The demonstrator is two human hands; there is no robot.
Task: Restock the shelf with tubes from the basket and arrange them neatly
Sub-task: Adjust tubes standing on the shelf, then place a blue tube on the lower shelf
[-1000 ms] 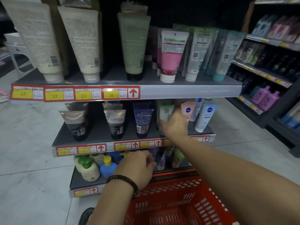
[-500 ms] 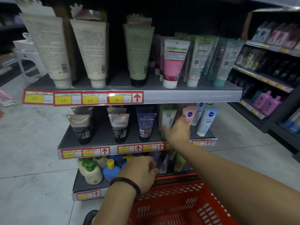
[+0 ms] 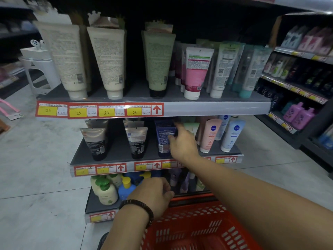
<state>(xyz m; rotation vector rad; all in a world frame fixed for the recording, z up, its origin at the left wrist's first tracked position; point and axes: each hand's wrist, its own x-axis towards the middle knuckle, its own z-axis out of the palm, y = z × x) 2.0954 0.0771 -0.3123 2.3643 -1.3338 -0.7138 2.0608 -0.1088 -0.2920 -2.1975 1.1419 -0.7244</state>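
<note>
My right hand [image 3: 182, 143] reaches to the middle shelf [image 3: 117, 154]; its spread fingers touch the right edge of an upright dark blue tube [image 3: 164, 136]. A pale green tube [image 3: 191, 126] stands just behind the hand, then a pink tube [image 3: 210, 136] and a light blue tube [image 3: 232, 136]. My left hand [image 3: 153, 193], with a bead bracelet at the wrist, curls over the far rim of the red basket [image 3: 198, 212]. No tube shows in the visible part of the basket.
The top shelf [image 3: 216, 107] carries tall cream, green and pink tubes. Pump bottles [image 3: 106, 192] fill the lowest shelf. Another stocked shelf unit [image 3: 297, 87] stands at the right, a white stool [image 3: 39, 69] at the left. The floor is grey tile.
My right hand has moved left from the pale green tube to the dark blue tube. My left hand has stayed at the basket rim. The view has tilted down slightly.
</note>
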